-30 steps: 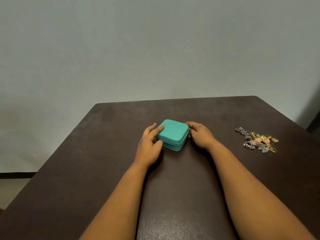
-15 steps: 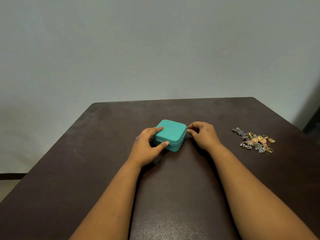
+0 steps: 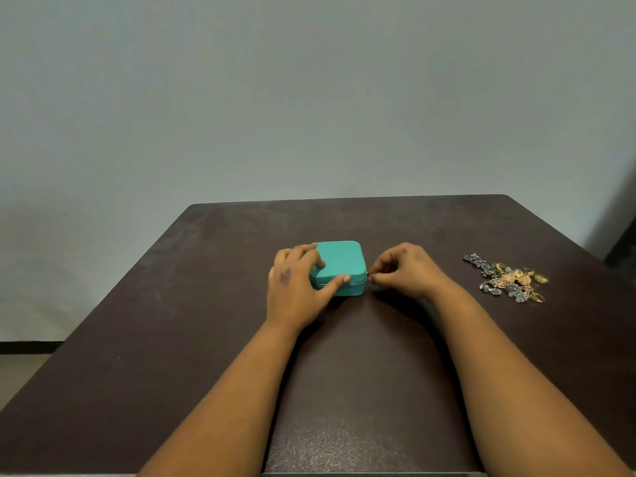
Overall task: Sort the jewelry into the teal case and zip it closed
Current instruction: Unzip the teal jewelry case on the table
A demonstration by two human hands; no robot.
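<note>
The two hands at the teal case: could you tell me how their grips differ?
The left hand holds the teal case, fingers on its lid and thumb on its front; the right hand pinches the zipper pull at its right corner. Both touch the case.

Dark brown table (image 3: 206,339) with closed teal case (image 3: 340,259), loose jewelry heap (image 3: 509,278).

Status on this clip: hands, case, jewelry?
Left hand holds teal case, lid down. Right hand pinches zipper pull. Jewelry loose on table.
</note>
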